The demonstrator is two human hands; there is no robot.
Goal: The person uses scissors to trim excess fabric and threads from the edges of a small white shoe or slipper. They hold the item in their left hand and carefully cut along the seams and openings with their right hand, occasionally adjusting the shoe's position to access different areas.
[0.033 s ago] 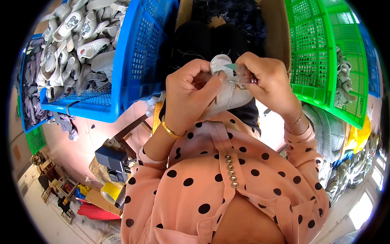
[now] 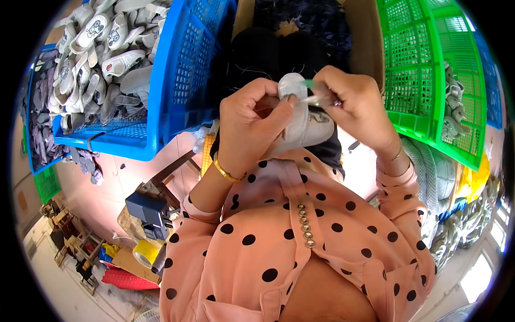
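Observation:
A small white shoe (image 2: 310, 127) with a dark printed motif is held over my lap. My left hand (image 2: 252, 115) is closed round its left side, the thumb pressing on its light strap or tongue part (image 2: 292, 85). Closed too, my right hand (image 2: 351, 99) grips a small clear, shiny tool (image 2: 321, 99) with a green part. The tool is smeared by motion and its exact kind cannot be made out. It reaches across the shoe toward my left thumb; whether it touches the shoe is unclear.
A blue plastic basket (image 2: 185, 80) heaped with light shoes (image 2: 91, 64) stands at left. Green baskets (image 2: 410, 64) stand at right, one with shoes inside. Ahead, a cardboard box (image 2: 367, 43) holds dark scraps (image 2: 300, 16). A dark boxy device (image 2: 146, 208) and yellow tape roll (image 2: 146, 253) lie lower left.
My right hand has shifted slightly up, and the tool in it has turned and is more blurred. More of the shoe's dark motif shows. My left hand has barely moved.

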